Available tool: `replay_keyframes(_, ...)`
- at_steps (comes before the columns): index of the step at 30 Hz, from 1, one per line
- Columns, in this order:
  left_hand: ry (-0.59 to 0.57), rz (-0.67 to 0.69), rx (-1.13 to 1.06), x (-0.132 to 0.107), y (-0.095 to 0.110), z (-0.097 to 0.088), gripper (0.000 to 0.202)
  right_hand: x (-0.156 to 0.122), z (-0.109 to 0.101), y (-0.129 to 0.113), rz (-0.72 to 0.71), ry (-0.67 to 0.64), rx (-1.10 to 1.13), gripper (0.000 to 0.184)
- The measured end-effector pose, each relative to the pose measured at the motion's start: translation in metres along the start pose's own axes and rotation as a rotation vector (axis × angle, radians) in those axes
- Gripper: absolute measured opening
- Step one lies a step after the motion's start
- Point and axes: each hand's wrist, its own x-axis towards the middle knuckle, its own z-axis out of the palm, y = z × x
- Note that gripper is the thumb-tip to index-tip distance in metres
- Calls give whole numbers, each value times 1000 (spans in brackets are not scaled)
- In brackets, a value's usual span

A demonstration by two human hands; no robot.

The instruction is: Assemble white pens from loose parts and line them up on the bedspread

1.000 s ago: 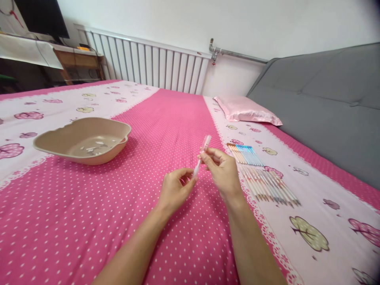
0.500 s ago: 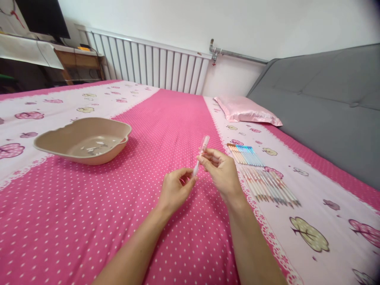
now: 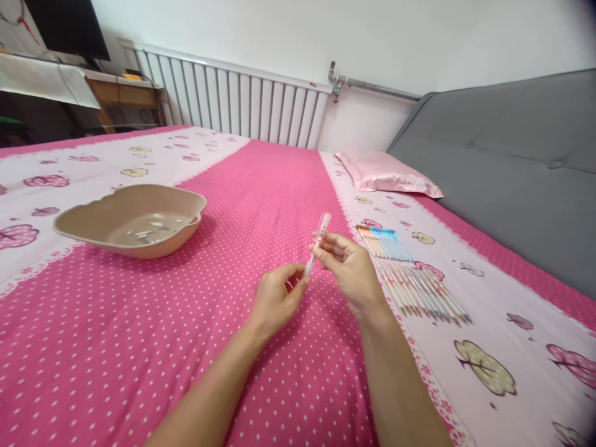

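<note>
Over the pink dotted bedspread [image 3: 139,323], my right hand [image 3: 351,273] pinches a thin pale pink pen [image 3: 318,236] near its middle, with the capped end tilted up and away. My left hand [image 3: 277,298] is closed in a pinch at the pen's lower tip. A row of several similar pens [image 3: 412,273] lies on the bed just right of my right hand, the farther ones with blue barrels.
A beige scalloped tray [image 3: 133,218] with small white bits inside sits at the left. A pink pillow [image 3: 386,172] lies by the grey headboard [image 3: 512,167]. A white radiator [image 3: 223,99] lines the far wall, beside a wooden desk [image 3: 121,93].
Almost nothing differs: both hands keep their hold on the pen and have shifted only slightly.
</note>
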Motion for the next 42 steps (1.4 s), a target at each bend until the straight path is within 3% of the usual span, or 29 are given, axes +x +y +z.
replay_keyframes(19, -86, 23, -2, 0, 2, -2, 22, -2, -3, -6, 21, -63, 64, 30)
replay_keyframes(42, -3, -24, -50, -1, 4, -2, 18, 0, -4, -2, 24, -41, 38, 27)
